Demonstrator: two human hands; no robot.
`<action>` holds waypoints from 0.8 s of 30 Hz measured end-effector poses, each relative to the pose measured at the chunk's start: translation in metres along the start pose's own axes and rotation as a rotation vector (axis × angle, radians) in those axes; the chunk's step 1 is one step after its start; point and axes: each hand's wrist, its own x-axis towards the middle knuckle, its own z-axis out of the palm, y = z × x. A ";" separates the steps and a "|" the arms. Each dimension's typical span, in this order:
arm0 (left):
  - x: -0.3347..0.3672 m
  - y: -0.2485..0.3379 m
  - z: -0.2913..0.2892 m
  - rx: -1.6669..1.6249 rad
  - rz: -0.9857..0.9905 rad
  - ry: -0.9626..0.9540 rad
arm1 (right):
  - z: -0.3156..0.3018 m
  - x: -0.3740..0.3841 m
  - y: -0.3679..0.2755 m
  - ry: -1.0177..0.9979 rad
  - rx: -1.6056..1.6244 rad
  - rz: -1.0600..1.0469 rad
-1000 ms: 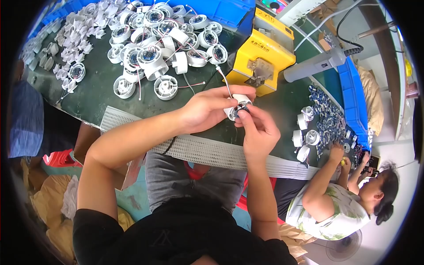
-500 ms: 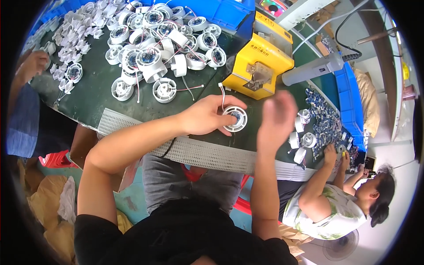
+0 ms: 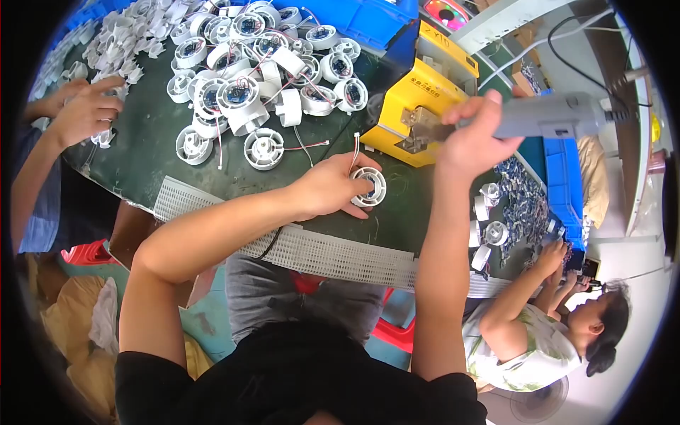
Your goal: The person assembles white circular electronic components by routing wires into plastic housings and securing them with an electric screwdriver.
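Note:
My left hand (image 3: 327, 187) holds a white round housing (image 3: 380, 187) on the dark green bench, fingers around its rim and a circuit board inside. A thin wire with a white connector rises from the housing past my fingers. My right hand (image 3: 473, 139) is closed around the front of a grey electric screwdriver (image 3: 549, 117), which lies nearly level. Its tip end points at the metal outlet on the front of a yellow screw feeder (image 3: 421, 81); blur hides whether they touch.
Many wired white housings (image 3: 241, 95) are heaped at the back, beside small white parts (image 3: 124, 42). Circuit boards (image 3: 520, 205) lie at right near a blue bin (image 3: 563, 184). A perforated strip (image 3: 340, 256) edges the bench. A co-worker's hands (image 3: 85, 113) are at left; another person (image 3: 538, 326) sits right.
My right hand has moved up and right and taken hold of the electric screwdriver, whose front now reaches the feeder. My left hand has shifted slightly left with the housing.

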 end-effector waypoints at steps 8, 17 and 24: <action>0.004 -0.003 -0.001 -0.019 -0.003 0.027 | -0.009 -0.028 0.004 -0.068 0.031 0.082; 0.001 0.005 0.001 0.014 -0.009 0.046 | -0.004 -0.085 -0.018 -0.031 0.217 0.230; 0.004 0.001 0.000 0.009 -0.018 0.042 | -0.005 -0.084 -0.019 -0.013 0.237 0.262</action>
